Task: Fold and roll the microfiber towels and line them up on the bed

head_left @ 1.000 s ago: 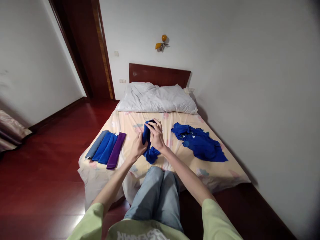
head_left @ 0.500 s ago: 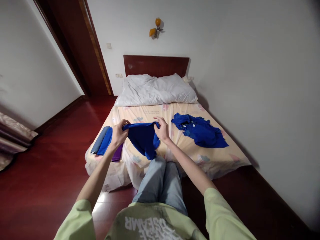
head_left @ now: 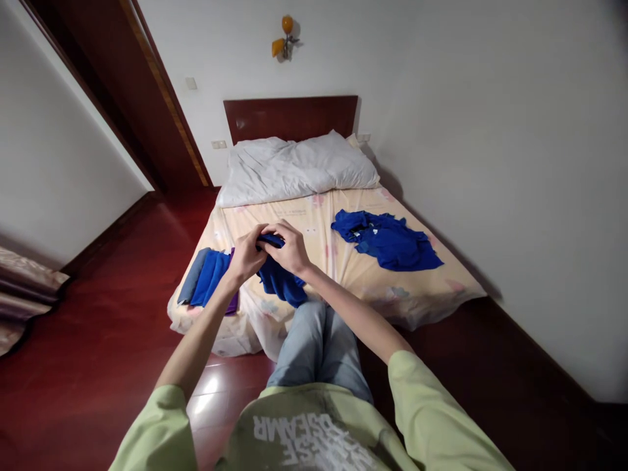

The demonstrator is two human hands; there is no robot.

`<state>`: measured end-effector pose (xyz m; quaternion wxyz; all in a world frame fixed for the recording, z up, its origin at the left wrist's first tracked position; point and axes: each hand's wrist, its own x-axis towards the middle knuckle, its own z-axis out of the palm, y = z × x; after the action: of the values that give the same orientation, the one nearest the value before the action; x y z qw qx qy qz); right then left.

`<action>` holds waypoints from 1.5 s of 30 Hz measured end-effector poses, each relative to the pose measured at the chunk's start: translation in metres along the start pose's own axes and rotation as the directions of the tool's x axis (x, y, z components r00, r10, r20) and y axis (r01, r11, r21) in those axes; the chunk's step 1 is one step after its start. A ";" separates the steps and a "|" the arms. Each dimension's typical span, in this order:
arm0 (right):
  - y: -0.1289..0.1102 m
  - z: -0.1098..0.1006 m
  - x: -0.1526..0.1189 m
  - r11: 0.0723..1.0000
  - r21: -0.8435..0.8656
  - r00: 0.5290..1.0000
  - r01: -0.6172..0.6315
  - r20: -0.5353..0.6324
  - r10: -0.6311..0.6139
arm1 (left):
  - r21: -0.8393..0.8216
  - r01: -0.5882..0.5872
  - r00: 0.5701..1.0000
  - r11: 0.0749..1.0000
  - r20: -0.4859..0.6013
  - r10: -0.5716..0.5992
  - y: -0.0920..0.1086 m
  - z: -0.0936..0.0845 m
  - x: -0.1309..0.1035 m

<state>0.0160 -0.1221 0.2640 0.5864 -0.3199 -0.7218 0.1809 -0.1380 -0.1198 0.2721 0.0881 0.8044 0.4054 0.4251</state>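
A dark blue cloth hangs bunched between my two hands, above the near edge of the bed. My left hand grips its upper left part, fingers curled. Close against it, my right hand pinches the upper right part, and the fingertips of both hands meet over the cloth. On the left side of the bed lie folded cloths side by side: a grey one, a blue one and a purple one, partly hidden behind my left arm. A crumpled pile of blue clothes rests on the right side.
The bed has a patterned sheet, with a white pillow or quilt before the dark red headboard. My legs stand against its near edge. A wall lamp hangs above; a curtain is at far left.
My hands have come together, so the cloth that was stretched between them is now gathered. The view has shifted slightly, and more of the folded blue cloth shows.
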 end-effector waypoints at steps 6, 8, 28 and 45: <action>0.041 -0.006 -0.045 0.979 0.064 0.978 -0.196 0.079 0.191 | 0.011 0.003 0.993 1.000 -0.116 -0.002 0.003 -0.006 -0.001; 0.061 0.000 -0.062 0.947 0.042 0.934 -0.318 0.184 0.306 | 0.003 -0.005 0.988 1.000 -0.152 0.005 0.006 -0.004 0.003; 0.149 -0.043 -0.145 0.833 -0.399 0.732 -0.384 0.419 0.538 | -0.087 0.051 0.795 0.995 -0.600 -0.093 -0.003 -0.063 0.017; 0.196 -0.213 -0.182 0.724 -0.096 0.729 -0.684 -0.057 0.682 | -0.040 0.497 0.721 0.867 -0.537 -0.438 -0.156 -0.115 -0.055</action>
<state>0.2891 -0.1255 0.0590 0.4664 -0.5963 -0.5573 0.3409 -0.3321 -0.0811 0.2347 0.0340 0.5303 0.6254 0.5714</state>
